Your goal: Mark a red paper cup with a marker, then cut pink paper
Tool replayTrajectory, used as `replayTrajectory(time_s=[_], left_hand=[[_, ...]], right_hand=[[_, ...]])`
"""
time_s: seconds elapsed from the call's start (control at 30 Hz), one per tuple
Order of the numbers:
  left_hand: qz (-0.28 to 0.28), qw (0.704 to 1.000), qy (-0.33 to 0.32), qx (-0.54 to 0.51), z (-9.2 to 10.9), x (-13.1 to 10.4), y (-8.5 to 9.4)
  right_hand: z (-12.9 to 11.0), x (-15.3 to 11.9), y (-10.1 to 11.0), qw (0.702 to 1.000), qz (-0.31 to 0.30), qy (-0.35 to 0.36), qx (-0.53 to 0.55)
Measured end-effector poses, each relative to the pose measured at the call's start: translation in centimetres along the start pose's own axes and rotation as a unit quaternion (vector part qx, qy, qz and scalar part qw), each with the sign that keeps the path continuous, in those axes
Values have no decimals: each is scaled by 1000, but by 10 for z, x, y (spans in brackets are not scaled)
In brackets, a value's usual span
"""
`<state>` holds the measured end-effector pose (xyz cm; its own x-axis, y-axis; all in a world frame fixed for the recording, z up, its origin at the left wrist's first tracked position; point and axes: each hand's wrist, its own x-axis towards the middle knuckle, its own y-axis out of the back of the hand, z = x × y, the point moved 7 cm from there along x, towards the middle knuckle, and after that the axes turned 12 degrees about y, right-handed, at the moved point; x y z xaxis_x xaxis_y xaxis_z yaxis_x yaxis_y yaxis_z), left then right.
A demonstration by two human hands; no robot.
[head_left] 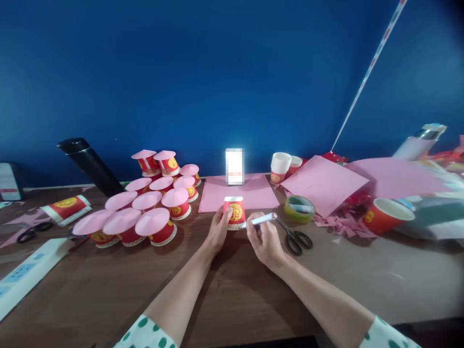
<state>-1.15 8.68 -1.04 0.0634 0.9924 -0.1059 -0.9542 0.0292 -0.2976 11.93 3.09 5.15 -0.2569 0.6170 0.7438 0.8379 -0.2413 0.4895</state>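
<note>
left hand (pixel 217 229): fingers clamped on red cup (pixel 235 208)
right hand (pixel 267 241): fingers clamped on white pen (pixel 261 220)
red cup: nearer surface's (pixel 232 295) far edge; best braced, pen light

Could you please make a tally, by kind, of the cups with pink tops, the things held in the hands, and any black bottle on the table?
Pink-topped cups: 12
Red cup in the left hand: 1
White pen in the right hand: 1
Black bottle: 1
Total: 15
</note>
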Motion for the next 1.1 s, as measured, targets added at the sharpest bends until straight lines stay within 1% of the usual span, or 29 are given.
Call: replayTrajectory(time_s=[0.13, 0.5, 1.1], left_hand=[[-2, 1000, 0, 3, -1, 0, 0], [-10, 1000, 4, 3, -1, -1, -1], [-8, 1000, 15, -10, -1, -1, -2]], right_hand=[[-2, 1, 2, 1000, 11, 7, -4], [0, 2, 4, 1000, 18, -10, 3], [-2, 2, 8, 1000, 30, 0, -7]])
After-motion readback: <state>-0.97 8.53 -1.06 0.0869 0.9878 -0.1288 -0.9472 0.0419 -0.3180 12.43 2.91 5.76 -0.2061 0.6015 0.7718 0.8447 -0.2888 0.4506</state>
